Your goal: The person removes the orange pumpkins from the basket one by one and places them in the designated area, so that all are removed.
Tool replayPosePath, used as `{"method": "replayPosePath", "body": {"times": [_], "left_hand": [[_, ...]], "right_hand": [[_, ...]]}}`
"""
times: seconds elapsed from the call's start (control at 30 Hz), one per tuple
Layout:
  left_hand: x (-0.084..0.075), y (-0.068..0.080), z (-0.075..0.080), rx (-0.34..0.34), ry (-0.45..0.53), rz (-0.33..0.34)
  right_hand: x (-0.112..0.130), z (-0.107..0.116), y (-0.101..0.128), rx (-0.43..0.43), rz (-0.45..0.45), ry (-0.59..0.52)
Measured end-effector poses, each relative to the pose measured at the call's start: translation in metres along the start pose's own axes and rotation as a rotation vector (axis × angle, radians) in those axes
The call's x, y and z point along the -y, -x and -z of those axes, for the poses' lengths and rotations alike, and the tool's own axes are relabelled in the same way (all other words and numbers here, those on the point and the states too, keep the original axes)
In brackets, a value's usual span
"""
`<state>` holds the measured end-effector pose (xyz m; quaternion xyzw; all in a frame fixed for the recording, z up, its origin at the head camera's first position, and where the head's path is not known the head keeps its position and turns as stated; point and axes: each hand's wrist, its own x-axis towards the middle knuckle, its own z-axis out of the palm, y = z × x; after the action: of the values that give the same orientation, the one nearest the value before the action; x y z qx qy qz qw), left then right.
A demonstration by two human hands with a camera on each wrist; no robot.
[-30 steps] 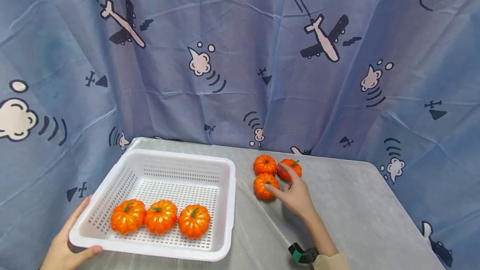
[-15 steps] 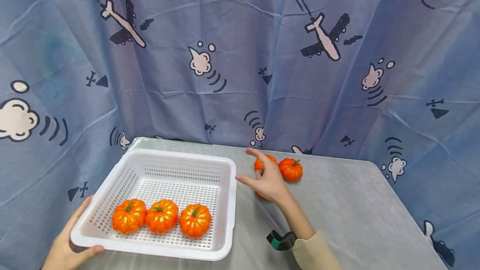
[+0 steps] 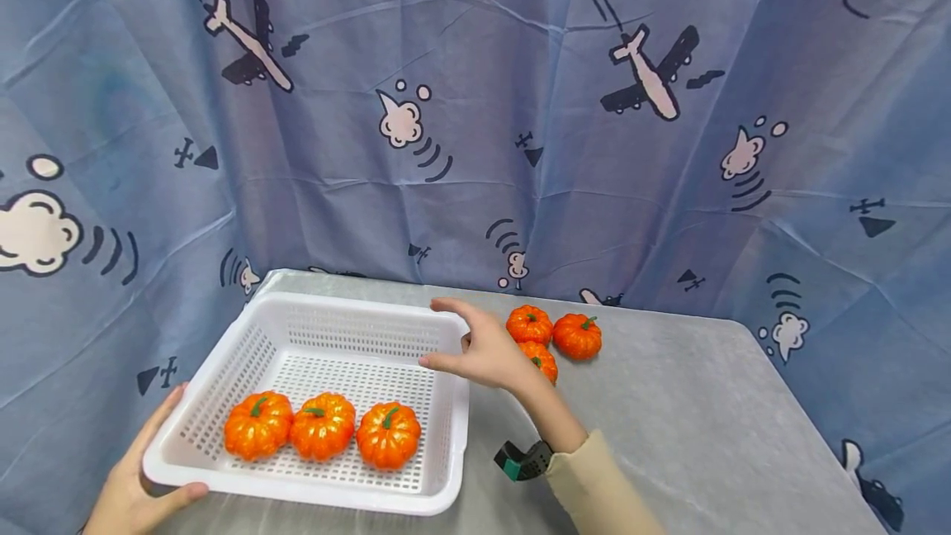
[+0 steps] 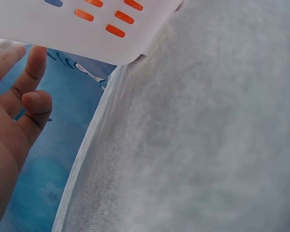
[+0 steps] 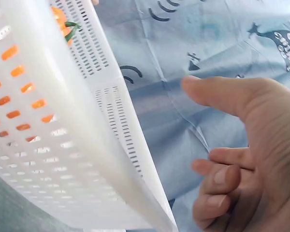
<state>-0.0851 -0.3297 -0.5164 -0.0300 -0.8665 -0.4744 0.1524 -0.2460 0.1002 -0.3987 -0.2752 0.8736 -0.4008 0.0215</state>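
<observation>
White basket [image 3: 453, 403] sits on the table [image 3: 706, 403] holding three pumpkins [image 3: 321, 428] — left hand [image 3: 137, 490] grips its near-left corner, right hand [image 3: 483, 349] spread, empty, beside its right rim; likely light, stiff, slick plastic — best held by opposite rims.

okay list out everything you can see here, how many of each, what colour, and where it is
basket: one, white, perforated, left half of the table
pumpkins in the basket: three, orange with green stems, in a row along its near side
pumpkins on the table: three, orange, clustered right of the basket
table: one, grey covering
curtain: one, blue with aeroplane and cloud prints, behind and around the table
wrist device: one, black and green, on the right wrist
left hand: grips the basket's near left corner
right hand: open, empty, at the basket's far right corner
</observation>
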Motion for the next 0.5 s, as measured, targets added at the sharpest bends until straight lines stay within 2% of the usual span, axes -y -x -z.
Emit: {"method": "replayPosePath", "body": {"times": [0.13,0.5], "left_hand": [[-0.002,0.000,0.000,0.015,-0.004,0.045],[0.000,-0.001,0.000,0.001,0.016,-0.022]], "right_hand": [[0.005,-0.004,-0.009,0.119,0.037,0.080],[0.019,-0.020,-0.032,0.489,0.190,0.150]]}}
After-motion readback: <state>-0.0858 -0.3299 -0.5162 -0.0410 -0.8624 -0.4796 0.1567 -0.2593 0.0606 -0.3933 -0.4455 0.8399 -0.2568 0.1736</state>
